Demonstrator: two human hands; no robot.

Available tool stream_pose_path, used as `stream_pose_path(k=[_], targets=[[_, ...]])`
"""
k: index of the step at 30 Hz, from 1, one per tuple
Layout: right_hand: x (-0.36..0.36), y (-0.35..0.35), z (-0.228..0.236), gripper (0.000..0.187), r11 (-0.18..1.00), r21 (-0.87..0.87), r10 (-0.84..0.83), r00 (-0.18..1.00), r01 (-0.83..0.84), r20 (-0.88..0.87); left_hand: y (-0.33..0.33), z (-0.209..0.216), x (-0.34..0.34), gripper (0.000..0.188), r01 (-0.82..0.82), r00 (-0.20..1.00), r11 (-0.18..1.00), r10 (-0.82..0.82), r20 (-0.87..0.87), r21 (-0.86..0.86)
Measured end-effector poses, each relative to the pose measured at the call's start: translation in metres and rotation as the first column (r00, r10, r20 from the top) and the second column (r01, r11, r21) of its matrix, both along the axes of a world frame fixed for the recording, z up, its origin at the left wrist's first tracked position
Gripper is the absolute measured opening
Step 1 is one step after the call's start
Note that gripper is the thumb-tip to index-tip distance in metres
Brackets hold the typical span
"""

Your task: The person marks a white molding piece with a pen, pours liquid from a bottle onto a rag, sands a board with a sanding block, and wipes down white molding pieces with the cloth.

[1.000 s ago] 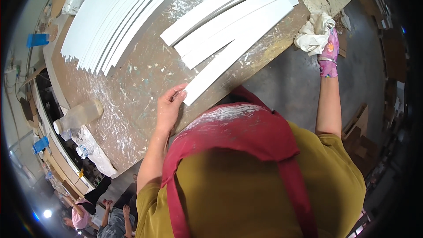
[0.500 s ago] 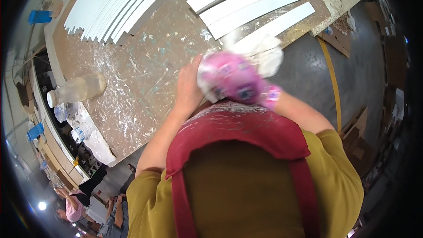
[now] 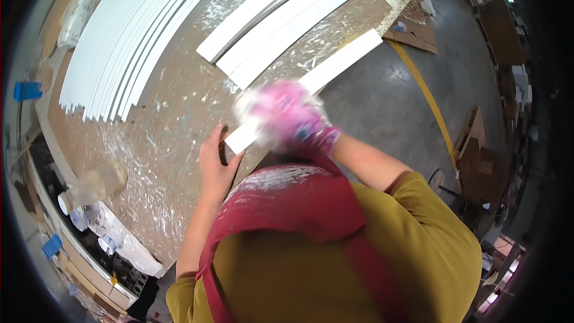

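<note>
A long, flat white strip [image 3: 342,70] lies along the table's right edge, slanting away to the far right. At its near end, the thumb and fingertips of my bare left hand [image 3: 216,158] sit at the two corners, with a gap behind them. My right hand [image 3: 286,113], in a pink patterned glove, is over the strip's near half and smeared by motion. A bunched white cloth [image 3: 244,103] shows around the glove's fingers, pressed toward the strip. The glove and cloth hide part of the strip.
Several white strips [image 3: 293,30] lie beyond my hands, beside a large row of white strips [image 3: 128,42] at the far left. A cloudy plastic bottle [image 3: 98,184] lies on the paint-marked table [image 3: 161,137] at left. To the right, the floor [image 3: 371,113] bears a yellow line.
My left hand has parted from the right and gone to the strip's near end. The right hand with the cloth is on the strip. The view has shifted, and the strip now lies nearer me.
</note>
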State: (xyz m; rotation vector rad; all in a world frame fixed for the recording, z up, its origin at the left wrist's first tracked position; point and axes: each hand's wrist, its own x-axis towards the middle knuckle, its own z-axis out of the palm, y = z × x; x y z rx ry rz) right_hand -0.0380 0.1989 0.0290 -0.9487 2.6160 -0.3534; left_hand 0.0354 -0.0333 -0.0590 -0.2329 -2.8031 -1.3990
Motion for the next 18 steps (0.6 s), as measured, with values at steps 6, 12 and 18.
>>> stream_pose_path(k=[6, 12, 18], targets=[[-0.103, 0.261, -0.089, 0.043, 0.727, 0.135, -0.380, 0.557, 0.674, -0.738, 0.011, 0.011, -0.005, 0.079, -0.014, 0.999, 1.000, 0.015, 0.030, -0.028], [-0.096, 0.210, -0.050, 0.036, 0.744, -0.435, -0.667, 0.597, 0.508, -0.445, 0.009, 0.006, 0.004, 0.073, -0.184, 0.980, 0.983, 0.184, 0.075, 0.002], [0.016, 0.019, -0.086, 0.045, 0.980, 0.094, -0.114, 0.883, 0.175, -0.456, 0.010, 0.007, -0.002, 0.078, -0.118, 0.992, 0.991, 0.115, -0.046, -0.069]])
